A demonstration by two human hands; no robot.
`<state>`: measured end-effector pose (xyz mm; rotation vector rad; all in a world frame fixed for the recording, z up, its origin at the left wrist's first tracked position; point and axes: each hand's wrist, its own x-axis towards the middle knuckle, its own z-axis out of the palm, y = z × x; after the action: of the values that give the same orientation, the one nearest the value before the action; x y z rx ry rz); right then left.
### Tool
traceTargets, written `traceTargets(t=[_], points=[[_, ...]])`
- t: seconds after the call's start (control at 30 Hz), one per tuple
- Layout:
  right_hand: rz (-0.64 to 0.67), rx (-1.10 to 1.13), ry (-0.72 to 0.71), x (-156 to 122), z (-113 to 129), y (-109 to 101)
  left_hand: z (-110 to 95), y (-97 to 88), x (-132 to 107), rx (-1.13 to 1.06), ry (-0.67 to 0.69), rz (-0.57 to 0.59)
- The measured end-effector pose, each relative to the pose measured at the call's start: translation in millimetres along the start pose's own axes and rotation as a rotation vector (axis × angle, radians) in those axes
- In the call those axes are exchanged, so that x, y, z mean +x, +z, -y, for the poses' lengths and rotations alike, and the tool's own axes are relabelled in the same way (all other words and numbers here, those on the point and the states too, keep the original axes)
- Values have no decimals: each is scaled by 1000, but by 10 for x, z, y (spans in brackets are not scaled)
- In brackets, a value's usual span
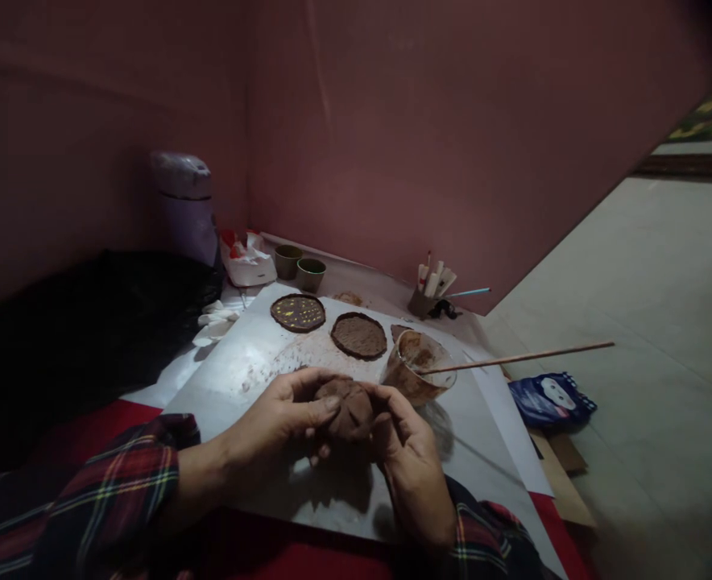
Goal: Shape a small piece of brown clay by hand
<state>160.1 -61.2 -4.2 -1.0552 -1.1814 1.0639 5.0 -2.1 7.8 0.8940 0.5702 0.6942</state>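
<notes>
Above the near part of the white sheet [477, 463], a brown lump [351, 411] is held from two sides: it is gripped by the left hand [289, 411], with the thumb laid across its face, and its right edge is grasped by the right hand [413, 455]. Just beyond, to the right, a thin stick [531, 354] is leaned in a smeared clear cup [401, 379]. Farther off, a plain brown disc [359, 336] and, left of it, a yellow-specked disc [299, 312] are laid out.
</notes>
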Motion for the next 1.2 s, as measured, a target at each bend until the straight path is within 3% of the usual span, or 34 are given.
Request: traceTargets(t=[0.2, 0.4, 0.57, 0.83, 1.07, 1.2], points=[[27, 94, 22, 12, 31, 37, -8, -11, 21, -109, -24, 40], [-3, 7, -16, -34, 12, 37, -21, -25, -7, 16, -62, 25], [-12, -67, -5, -66, -2, 48, -13, -53, -32, 180, 75, -18], [-55, -91, 61, -67, 37, 56, 25, -77, -65, 313, 107, 81], [-97, -123, 70, -53, 46, 56, -31, -37, -134, 656, 285, 139], [-117, -101, 80, -61, 53, 67, 18, -12, -134, 648, 254, 68]])
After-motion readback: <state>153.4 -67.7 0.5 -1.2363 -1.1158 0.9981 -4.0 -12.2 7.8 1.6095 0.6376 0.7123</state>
